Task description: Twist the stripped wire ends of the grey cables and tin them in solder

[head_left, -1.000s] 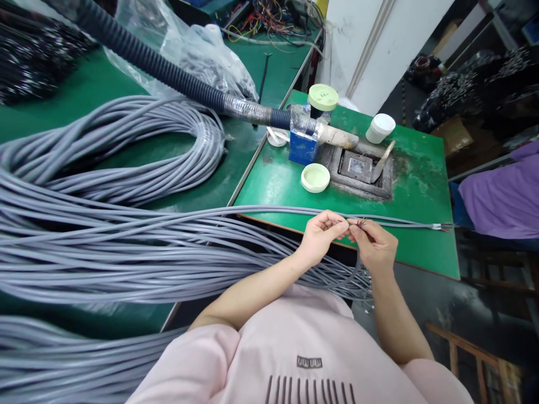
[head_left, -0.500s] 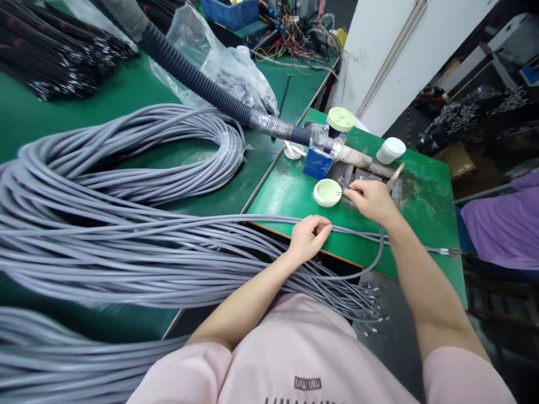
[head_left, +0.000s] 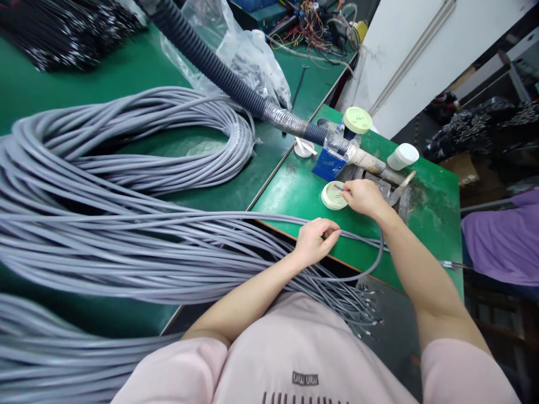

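My right hand (head_left: 365,197) is closed round the end of a grey cable (head_left: 381,249), whose thin stripped wires (head_left: 338,188) reach over a small round pale-green dish (head_left: 333,203). From that hand the cable loops down toward the bundle. My left hand (head_left: 316,240) is closed, thumb and fingers together, on grey cables (head_left: 278,217) lying across the green board. Those cables run on to the right, where stripped ends (head_left: 450,264) show at the board's edge. Below my left hand, several more cable ends (head_left: 364,306) hang in a bunch.
A large coil of grey cable (head_left: 126,106) covers the left table. A ribbed hose (head_left: 219,73) slopes down to a blue box (head_left: 329,164). Behind the dish are a lidded tub (head_left: 357,120) and a white cup (head_left: 403,156). A person in a purple top (head_left: 503,241) is at right.
My right hand has moved slightly left and the wire ends are now over the dish. My left hand stays on the cables. The whole view has shifted a little.
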Tool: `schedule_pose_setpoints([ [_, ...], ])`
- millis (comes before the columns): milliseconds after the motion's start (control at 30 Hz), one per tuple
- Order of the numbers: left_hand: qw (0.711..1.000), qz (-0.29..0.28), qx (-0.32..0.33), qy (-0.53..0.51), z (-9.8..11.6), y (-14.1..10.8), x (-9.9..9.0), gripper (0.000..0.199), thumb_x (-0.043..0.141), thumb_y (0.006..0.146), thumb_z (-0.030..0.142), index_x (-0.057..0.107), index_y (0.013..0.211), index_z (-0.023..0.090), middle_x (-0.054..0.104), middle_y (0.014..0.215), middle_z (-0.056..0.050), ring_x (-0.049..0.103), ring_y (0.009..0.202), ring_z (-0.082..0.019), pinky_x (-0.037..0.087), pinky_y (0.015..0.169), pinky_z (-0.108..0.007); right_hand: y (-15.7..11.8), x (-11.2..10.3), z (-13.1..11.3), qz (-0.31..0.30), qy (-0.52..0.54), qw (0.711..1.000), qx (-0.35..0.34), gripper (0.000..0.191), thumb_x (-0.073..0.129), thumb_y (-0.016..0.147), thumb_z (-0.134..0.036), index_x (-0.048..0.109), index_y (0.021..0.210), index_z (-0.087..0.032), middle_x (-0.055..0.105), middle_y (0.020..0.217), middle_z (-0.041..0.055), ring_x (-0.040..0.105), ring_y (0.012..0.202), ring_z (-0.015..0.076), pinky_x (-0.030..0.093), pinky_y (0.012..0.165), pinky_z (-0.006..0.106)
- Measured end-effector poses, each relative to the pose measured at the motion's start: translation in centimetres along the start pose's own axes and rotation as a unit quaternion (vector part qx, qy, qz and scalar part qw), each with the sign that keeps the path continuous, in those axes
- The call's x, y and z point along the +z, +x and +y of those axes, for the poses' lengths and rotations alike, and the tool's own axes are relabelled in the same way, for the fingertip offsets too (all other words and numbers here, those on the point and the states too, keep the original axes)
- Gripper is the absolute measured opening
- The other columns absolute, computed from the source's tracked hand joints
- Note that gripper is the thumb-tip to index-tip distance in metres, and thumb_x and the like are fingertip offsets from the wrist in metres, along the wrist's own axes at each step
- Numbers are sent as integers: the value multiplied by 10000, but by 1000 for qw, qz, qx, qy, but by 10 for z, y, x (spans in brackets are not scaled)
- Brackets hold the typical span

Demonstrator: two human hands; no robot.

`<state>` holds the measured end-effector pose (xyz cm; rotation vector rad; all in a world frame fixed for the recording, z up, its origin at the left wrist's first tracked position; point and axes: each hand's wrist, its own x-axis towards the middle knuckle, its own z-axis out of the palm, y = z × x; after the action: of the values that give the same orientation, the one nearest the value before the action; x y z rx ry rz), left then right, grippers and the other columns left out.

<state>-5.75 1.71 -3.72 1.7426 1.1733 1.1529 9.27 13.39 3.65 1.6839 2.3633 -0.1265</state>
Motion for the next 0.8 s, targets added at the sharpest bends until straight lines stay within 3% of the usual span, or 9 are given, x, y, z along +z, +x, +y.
schedule_pose_setpoints([
  [167,1000,-2,-9,-1,1,0,-1,124,589,884,288,659,838,197,644,692,-6,584,685,-140,452,668,-269,-4,-3,6,16,4,1000,5,302,461,881,-311,730,918,-179,745,902,121,665,826,251,379,650,305],
  [367,1000,-9,-28,-8,2,3,-2,94,598,874,263,656,841,198,650,717,-2,593,698,-134,446,663,-258,-22,-4,67,84,0,993,87,313,483,878,-366,735,897,-180,746,871,110,664,800,254,375,645,318],
  [533,999,-15,-36,-7,2,3,-2,88,593,874,249,651,829,201,645,714,3,587,694,-131,447,667,-254,-23,23,111,53,-16,981,184,322,499,866,-388,738,932,-182,747,916,133,674,851,285,410,669,332],
  [800,1000,-4,-28,-6,1,3,-1,89,597,869,252,661,833,200,648,714,-1,588,688,-131,450,661,-252,-15,46,122,15,-22,977,212,366,467,886,-390,734,993,-163,740,979,154,673,909,280,467,750,341],
])
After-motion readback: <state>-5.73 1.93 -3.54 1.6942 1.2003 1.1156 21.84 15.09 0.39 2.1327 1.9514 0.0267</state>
